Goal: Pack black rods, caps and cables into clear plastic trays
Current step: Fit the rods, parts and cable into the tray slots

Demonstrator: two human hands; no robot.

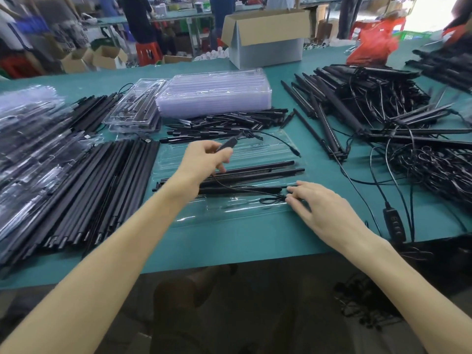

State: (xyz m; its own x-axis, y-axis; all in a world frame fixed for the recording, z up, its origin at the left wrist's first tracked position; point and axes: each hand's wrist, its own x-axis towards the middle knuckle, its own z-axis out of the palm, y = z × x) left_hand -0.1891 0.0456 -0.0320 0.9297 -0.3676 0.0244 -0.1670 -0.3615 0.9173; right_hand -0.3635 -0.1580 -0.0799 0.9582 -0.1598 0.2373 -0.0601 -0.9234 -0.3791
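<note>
My left hand [207, 159] is pinching a black cap [226, 145] above the clear tray [229, 217]. My right hand [321, 208], fingers extended, is pressing the looped cable [272, 199] into the tray beside the rods [255, 172]. Risk: the loop is likely springing out if I'm easing off early.

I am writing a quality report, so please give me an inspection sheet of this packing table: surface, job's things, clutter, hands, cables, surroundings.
Surface: green table, bare at its near edge.
Job's things: clear tray holding black rods in front; loose rod pile left; short black pieces heaped behind; empty tray stack beyond.
Clutter: cardboard box and red bag at the far side.
Hands: left hand pinches a small black piece; right hand rests straight fingers on a cable in the tray.
Cables: tangled heap right; one with an inline controller.
Surroundings: people at other tables, blurred.
</note>
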